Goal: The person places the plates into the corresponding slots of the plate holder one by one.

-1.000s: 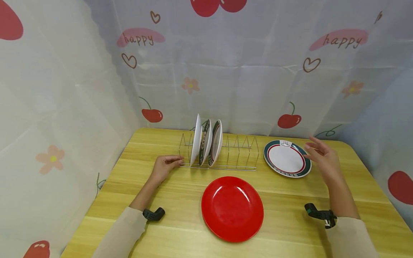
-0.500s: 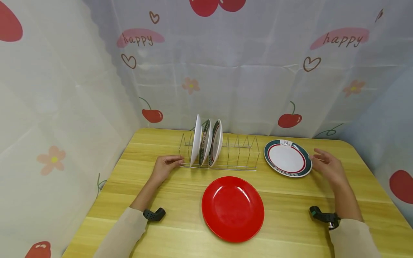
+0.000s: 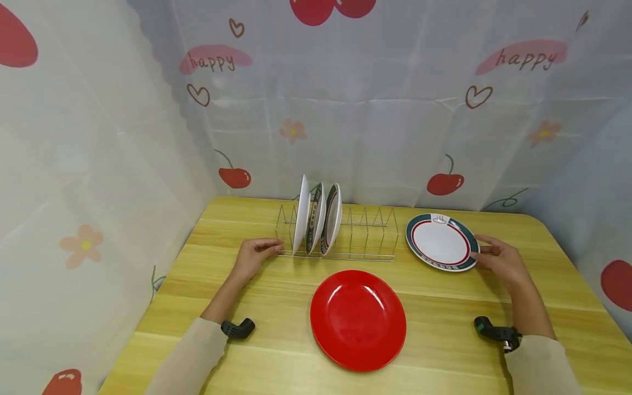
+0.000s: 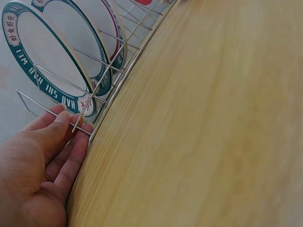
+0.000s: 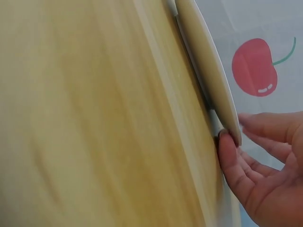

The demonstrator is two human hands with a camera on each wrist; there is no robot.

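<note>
My left hand [image 3: 252,259] pinches the left front corner of a wire dish rack [image 3: 365,255] between thumb and fingers. Standing on edge in its left part are a white-backed plate [image 3: 300,219], a green-patterned plate [image 3: 314,222] and a third plate [image 3: 333,219] with a green and red border. On the right, a white plate [image 3: 441,244] with a green band and red ring lies on the table. My right hand [image 3: 503,264] grips its right rim; the right wrist view shows the thumb and fingers [image 5: 228,149] on opposite sides of the plate's edge.
A red plate [image 3: 357,321] lies flat in front of the rack on the wooden table [image 3: 266,351]. Behind the table hangs a curtain [image 3: 370,137] with cherries and hearts. The rack's right-hand slots hold no plates.
The right hand has come down and settled at the right rim of the flat plate, its thumb now over the edge. The left hand keeps hold of the rack.
</note>
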